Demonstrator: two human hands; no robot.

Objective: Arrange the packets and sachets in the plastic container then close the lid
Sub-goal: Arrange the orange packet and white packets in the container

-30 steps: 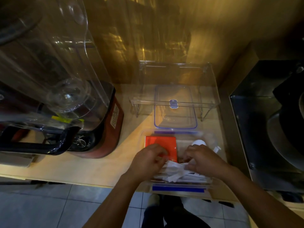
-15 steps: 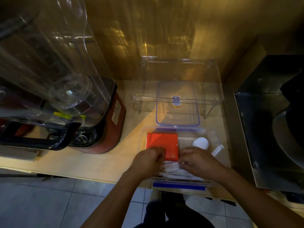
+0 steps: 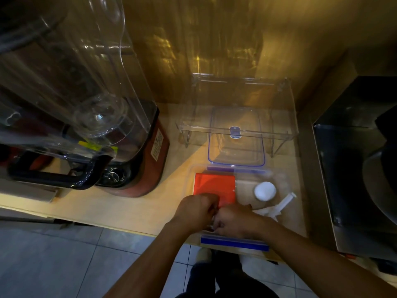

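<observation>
A clear plastic container [image 3: 285, 179] with blue clips sits at the counter's front edge. Inside lie a red packet [image 3: 214, 187] at the left, a round white lid-like piece [image 3: 265, 191] and white sachets [image 3: 281, 206] at the right. My left hand [image 3: 196, 209] and my right hand [image 3: 235, 222] are pressed together over the container's near left part, both closed on a bundle of white sachets that they mostly hide. The container's clear lid [image 3: 236, 145] with a blue rim lies behind it.
A blender [image 3: 90, 117] with a clear cover and red base stands at the left. A clear acrylic stand [image 3: 236, 130] straddles the lid. A dark metal appliance [image 3: 354, 168] fills the right side. Below the counter edge is tiled floor.
Both hands have drawn closer together and toward the container's near left, gathering the white sachets, which are now mostly covered. More of the container's right side shows.
</observation>
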